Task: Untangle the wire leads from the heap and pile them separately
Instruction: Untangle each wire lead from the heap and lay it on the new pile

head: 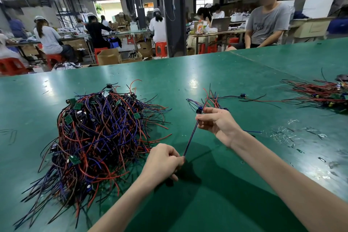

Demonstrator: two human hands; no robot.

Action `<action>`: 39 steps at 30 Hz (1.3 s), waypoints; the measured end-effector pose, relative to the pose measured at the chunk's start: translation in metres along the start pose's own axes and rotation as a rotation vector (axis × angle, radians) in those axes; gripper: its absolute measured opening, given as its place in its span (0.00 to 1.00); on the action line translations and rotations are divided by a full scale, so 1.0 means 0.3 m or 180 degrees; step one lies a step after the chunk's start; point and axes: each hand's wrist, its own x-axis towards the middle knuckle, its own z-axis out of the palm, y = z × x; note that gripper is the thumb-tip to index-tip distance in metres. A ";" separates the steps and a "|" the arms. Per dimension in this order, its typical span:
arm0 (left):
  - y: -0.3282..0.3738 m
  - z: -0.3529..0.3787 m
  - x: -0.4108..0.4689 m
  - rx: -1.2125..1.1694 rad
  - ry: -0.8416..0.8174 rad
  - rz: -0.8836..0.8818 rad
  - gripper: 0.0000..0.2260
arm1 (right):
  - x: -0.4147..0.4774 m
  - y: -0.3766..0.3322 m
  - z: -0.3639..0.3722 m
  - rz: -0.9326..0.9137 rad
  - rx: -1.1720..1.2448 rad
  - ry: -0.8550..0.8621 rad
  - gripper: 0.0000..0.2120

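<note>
— Where did the heap lie?
— The heap (98,133) of red, purple and black leads, with small green boards among them, sat on the green bench (244,184) to the person's left, just beside the left hand.

— And the hands?
— Both gripped one wire lead (190,141). The left hand (163,158) had its fingers curled and pinched the lower end. The right hand (216,122), held further out, pinched the upper end between thumb and fingertips, just below a small dark blue part (199,109) at the tip. The lead ran straight and slanted between them, above the bench and apart from the heap.

— Were there other leads off the heap?
— A small pile (209,99) lay on the bench just beyond the right hand, its loose ends fanning away. Whether the hand touched it, I could not tell. A larger pile (323,92) lay well apart, at the far right edge.

— Anything else?
— Pale scraps (293,133) were scattered on the bench to the right of the right forearm. Beyond the bench, other people (49,37) sat on red stools (161,48) at further tables.
</note>
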 end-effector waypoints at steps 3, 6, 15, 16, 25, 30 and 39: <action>0.000 -0.001 -0.001 0.0019 -0.0146 -0.0023 0.11 | 0.001 0.000 -0.002 -0.0027 -0.0082 0.0007 0.11; 0.005 0.003 -0.002 0.0052 -0.0311 0.0001 0.11 | 0.007 0.004 -0.007 -0.0061 -0.0156 0.0082 0.12; 0.004 0.002 -0.006 0.0014 -0.0539 0.0069 0.11 | 0.004 0.009 -0.005 0.0028 -0.0258 -0.0029 0.11; 0.004 0.009 -0.008 -0.0011 -0.0549 0.0142 0.11 | 0.005 0.004 -0.006 0.0054 -0.0196 -0.0046 0.11; -0.010 0.041 -0.007 0.0229 -0.0288 0.0515 0.14 | 0.114 -0.159 -0.090 0.0490 -0.0686 0.0138 0.09; -0.016 0.043 -0.005 0.0274 -0.0263 0.0565 0.13 | 0.164 -0.147 -0.132 0.0721 -0.1473 0.0606 0.11; -0.022 0.046 -0.001 0.0380 -0.0290 0.0569 0.12 | 0.183 -0.104 -0.130 0.0036 -0.3138 0.1142 0.09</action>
